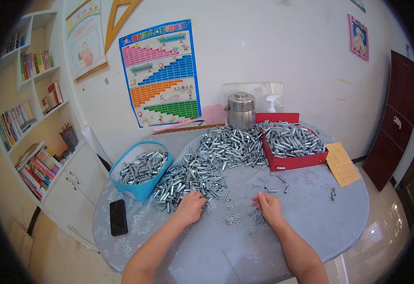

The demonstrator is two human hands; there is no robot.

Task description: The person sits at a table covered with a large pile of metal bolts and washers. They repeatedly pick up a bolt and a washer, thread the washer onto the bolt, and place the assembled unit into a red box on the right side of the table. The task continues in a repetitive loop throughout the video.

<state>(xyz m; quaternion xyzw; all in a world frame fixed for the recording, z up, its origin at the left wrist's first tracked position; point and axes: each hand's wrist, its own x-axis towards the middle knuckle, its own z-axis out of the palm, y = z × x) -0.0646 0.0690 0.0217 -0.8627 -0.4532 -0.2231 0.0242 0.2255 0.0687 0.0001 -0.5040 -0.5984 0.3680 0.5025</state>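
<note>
A wide heap of short silver metal cylinders, like sleeves or anchors [198, 170], lies across the table's middle. At its near edge my left hand [191, 207] has its fingers curled together; what they hold, if anything, is hidden. Farther right, my right hand [267, 207] hovers over small metal rings or nuts [257, 218], thumb and fingers drawn together. Whether a small part sits in that pinch I cannot make out. Between the hands is another little cluster of rings [233, 218]. Several loose cylinders [282, 178] lie beyond my right hand.
A blue bin [143, 191] and a red box [290, 163], both full of cylinders, flank the heap. A steel pot [241, 111] stands behind it, near a white spray bottle [272, 104]. A black phone [118, 217] lies left; yellow paper [343, 165] lies right. The table [207, 255] has a grey cloth.
</note>
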